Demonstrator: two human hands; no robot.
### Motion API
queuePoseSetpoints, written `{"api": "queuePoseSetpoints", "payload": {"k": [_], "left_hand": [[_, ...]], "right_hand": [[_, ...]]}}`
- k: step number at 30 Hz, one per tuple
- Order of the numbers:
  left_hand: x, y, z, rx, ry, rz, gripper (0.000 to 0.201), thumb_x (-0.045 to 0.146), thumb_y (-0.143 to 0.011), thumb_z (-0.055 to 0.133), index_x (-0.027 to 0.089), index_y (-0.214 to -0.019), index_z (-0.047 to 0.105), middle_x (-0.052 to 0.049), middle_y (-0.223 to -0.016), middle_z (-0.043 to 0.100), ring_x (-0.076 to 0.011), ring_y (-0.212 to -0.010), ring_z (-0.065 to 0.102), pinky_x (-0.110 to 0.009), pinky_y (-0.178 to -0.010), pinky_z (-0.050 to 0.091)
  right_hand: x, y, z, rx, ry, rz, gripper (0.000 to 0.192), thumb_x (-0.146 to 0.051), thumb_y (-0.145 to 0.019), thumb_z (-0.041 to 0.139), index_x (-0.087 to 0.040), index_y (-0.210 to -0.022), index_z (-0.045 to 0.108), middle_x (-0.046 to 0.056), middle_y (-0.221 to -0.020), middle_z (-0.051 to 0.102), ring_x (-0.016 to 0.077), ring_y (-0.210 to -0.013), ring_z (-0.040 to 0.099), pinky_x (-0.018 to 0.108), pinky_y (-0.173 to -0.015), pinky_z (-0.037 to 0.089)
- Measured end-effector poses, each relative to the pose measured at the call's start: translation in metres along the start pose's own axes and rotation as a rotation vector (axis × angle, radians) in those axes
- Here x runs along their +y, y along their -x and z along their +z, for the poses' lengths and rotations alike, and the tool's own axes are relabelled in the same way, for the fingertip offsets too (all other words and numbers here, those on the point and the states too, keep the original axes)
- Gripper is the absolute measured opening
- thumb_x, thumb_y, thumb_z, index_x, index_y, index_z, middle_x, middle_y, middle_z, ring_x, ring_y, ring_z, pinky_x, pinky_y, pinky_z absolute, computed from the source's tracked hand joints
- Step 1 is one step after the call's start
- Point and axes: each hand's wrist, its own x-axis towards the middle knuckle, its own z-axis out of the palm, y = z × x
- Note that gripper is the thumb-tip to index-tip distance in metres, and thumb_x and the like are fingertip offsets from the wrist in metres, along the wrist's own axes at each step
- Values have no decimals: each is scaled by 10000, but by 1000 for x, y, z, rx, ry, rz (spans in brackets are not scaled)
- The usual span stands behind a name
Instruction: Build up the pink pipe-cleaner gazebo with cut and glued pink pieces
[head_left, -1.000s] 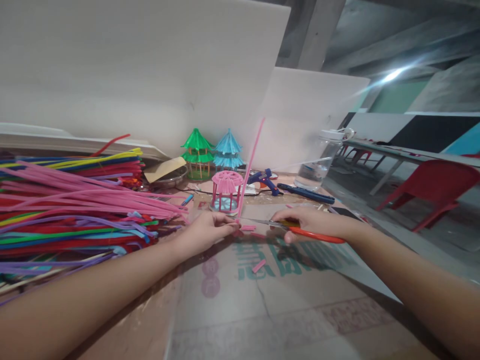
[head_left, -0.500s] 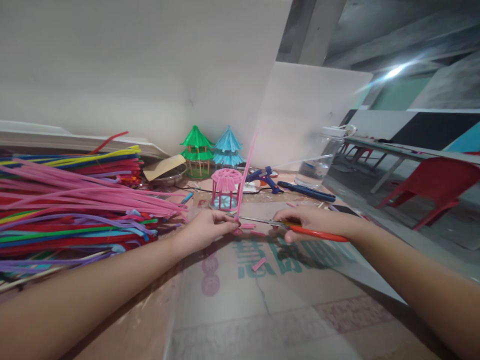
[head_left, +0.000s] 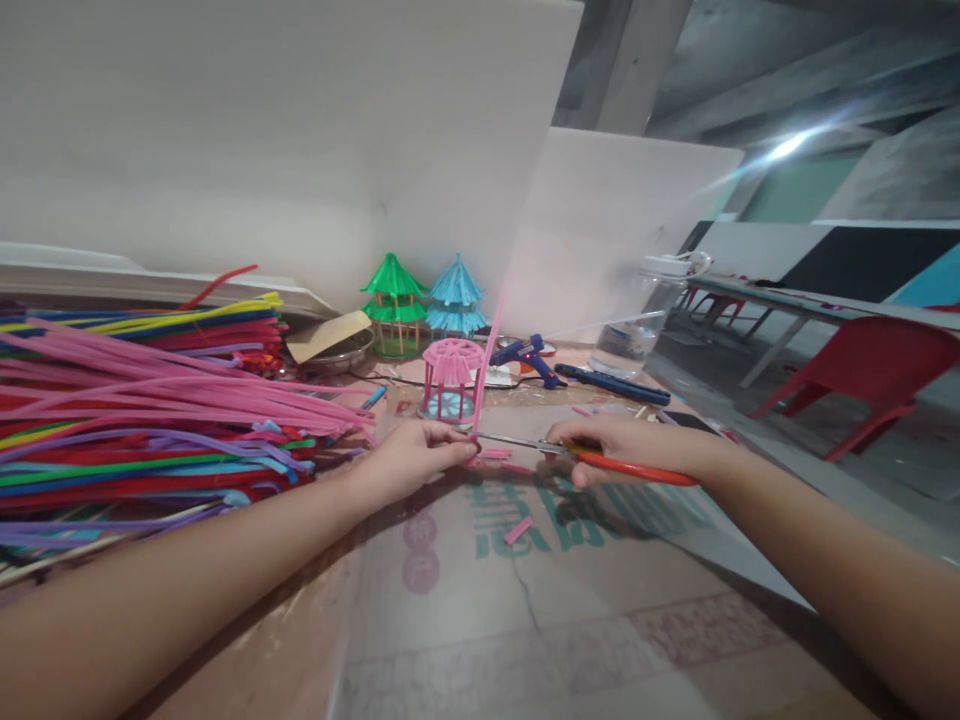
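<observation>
Your left hand (head_left: 420, 455) pinches the upright pink pipe cleaner (head_left: 487, 355) at its base while your right hand (head_left: 622, 445), clenched on the orange-handled scissors (head_left: 600, 458), sets the blades against it: trimming appears in hand. Next snip needs a steady stem; keep clear of the pink pavilion model (head_left: 452, 380) just behind, with open cardboard (head_left: 525, 600) toward you.

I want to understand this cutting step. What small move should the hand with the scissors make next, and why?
Probably close the scissors to snip another short piece. The left hand pinches the upright pink pipe cleaner near its lower end, and the blades held by the right hand reach that end. Short pink cut pieces already lie on the table.
</observation>
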Motion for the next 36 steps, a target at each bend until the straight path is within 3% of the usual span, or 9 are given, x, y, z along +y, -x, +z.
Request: {"api": "queuePoseSetpoints", "payload": {"k": [16, 25, 31, 36], "left_hand": [[2, 1, -1, 7, -14, -11, 279, 394, -721, 613, 135, -751, 712, 19, -577, 610, -88, -492, 437, -190, -440, 284], [5, 3, -2, -5, -58, -1, 291, 404, -731, 607, 128, -734, 701, 24, -525, 568, -80, -441, 407, -190, -394, 242], [-2, 1, 0, 56, -29, 64, 211, 332, -750, 610, 138, -733, 692, -41, -717, 720, -154, -643, 626, -222, -589, 447], [-5, 2, -1, 138, -183, 143, 246, 354, -773, 586, 143, -731, 706, -36, -741, 732, -196, -724, 654, -253, -667, 468]], "right_hand": [[8, -2, 6, 18, -63, 42, 435, -538, -788, 554, -154, -985, 610, 63, -964, 604, 200, -828, 534, 267, -670, 375], [4, -4, 6, -7, -154, 77, 267, -410, -776, 557, -167, -872, 612, 16, -765, 629, 171, -704, 546, 264, -633, 365], [6, 2, 0, 28, -126, 58, 372, -466, -704, 648, -170, -929, 639, 19, -817, 615, 162, -707, 532, 241, -603, 368], [-8, 4, 5, -125, -116, 71, 278, -396, -724, 662, -210, -930, 652, -10, -770, 646, 152, -692, 572, 215, -571, 362]]}}
